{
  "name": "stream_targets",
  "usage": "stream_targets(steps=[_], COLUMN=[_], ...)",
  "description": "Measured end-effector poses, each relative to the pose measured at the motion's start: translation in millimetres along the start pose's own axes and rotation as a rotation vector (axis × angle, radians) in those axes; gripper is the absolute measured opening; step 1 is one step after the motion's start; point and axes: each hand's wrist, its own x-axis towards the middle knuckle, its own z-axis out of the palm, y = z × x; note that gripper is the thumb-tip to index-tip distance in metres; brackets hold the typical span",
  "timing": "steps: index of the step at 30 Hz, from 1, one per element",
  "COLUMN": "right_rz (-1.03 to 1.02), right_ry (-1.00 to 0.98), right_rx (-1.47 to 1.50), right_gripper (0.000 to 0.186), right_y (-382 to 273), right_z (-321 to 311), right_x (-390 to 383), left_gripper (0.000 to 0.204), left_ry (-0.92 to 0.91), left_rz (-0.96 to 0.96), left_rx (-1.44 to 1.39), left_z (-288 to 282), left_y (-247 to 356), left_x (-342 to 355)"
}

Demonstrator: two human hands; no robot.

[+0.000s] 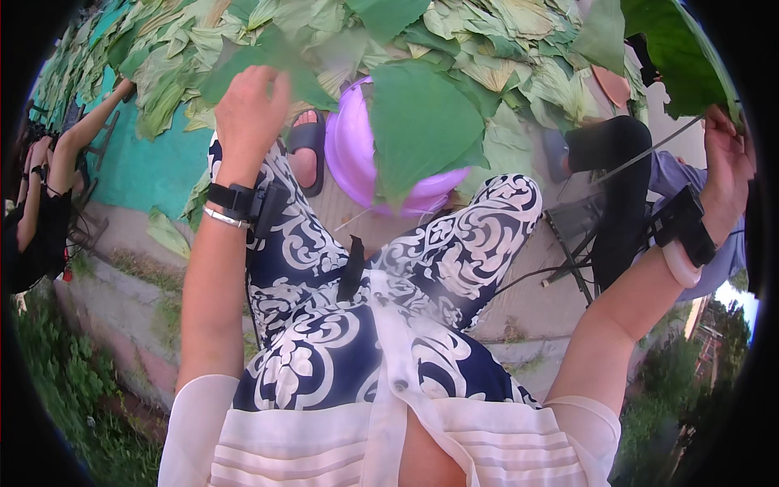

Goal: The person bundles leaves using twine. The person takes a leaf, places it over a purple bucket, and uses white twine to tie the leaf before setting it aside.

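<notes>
My left hand (256,109) is raised at the upper left, its fingers curled closed at a green lotus leaf (312,91) that is partly smeared by motion. At the far right my right hand (728,156) grips another big dark green lotus leaf (677,53), which reaches up past the picture's rim. A thin stem (649,152) slants down and left from near that hand. Between my knees sits a purple basin (347,150) with a broad green lotus leaf (426,126) draped over it, hiding most of its inside.
Many pale, wilting leaves (170,69) cover the ground ahead, partly on a green sheet (126,178). One person (36,211) sits at the far left; another in dark trousers (608,154) is close on my right. A folding stool frame (572,235) stands beside my right knee.
</notes>
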Motion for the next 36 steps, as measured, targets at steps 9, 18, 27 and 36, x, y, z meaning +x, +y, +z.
stream_targets(steps=[9, 18, 27, 36], right_rz=[0.160, 0.331, 0.418, 0.351], right_ry=[0.135, 0.158, 0.196, 0.249], right_rx=[0.210, 0.287, 0.231, 0.181], right_gripper=[0.008, 0.007, 0.005, 0.007], right_y=[115.7, 177.9, 201.9, 190.5], right_z=[57.4, 79.4, 91.7, 84.3], right_x=[-65.4, -99.1, -144.0, -164.5], left_gripper=[0.022, 0.018, 0.026, 0.021], left_ry=[-0.081, -0.176, -0.360, -0.700], left_rz=[-0.043, -0.028, 0.181, 0.066], left_rx=[-0.011, -0.472, -1.119, -1.370], left_z=[-5.8, 2.6, -19.2, -4.3], left_y=[9.1, 46.4, 195.0, 225.0], left_x=[-1.2, -10.7, -24.0, -29.8])
